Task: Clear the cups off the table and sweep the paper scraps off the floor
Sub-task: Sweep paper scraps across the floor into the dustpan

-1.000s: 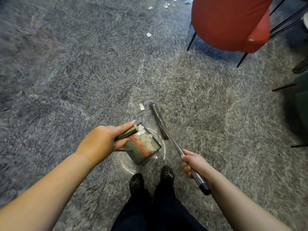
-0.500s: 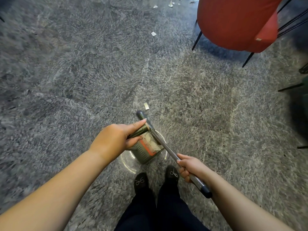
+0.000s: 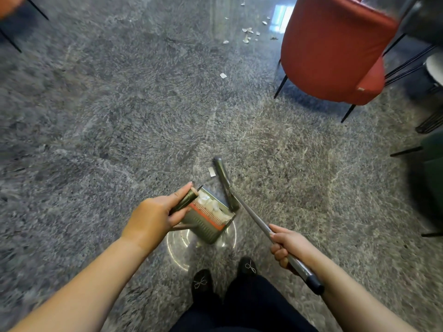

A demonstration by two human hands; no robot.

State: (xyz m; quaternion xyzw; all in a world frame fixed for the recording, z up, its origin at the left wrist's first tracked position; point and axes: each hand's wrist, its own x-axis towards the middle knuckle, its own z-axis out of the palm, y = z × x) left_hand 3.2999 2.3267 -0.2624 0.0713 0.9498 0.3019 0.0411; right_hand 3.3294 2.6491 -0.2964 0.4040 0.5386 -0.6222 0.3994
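**Sweeping station: dustpan and broom in hand, scraps part collected**

Your left hand (image 3: 153, 218) grips the dark handle of the dustpan (image 3: 211, 218), fingers curled round it, forefinger stretched along the top. The pan is olive green with an orange strip and a comb of teeth; white paper scraps (image 3: 211, 204) lie inside it. It sits just ahead of your shoes (image 3: 225, 277), over a bright ring of reflected light on the floor (image 3: 119, 116).

Your right hand (image 3: 288, 245) is wrapped round the metal pole of the broom (image 3: 254, 218), close to its black end cap. The pole runs up and left to the narrow dark broom head (image 3: 224, 180), which rests on the floor touching the pan's right front corner.

One single scrap (image 3: 211, 171) lies on the floor just left of the broom head, ahead of the pan. Another loose scrap (image 3: 223, 75) lies well beyond, in open floor. A scattered cluster of scraps (image 3: 248, 32) lies farther off, left of the red chair (image 3: 335, 49).

The floor is grey speckled stone. A dark green seat (image 3: 431, 168) shows at the right edge. Cups: not seen in this view.
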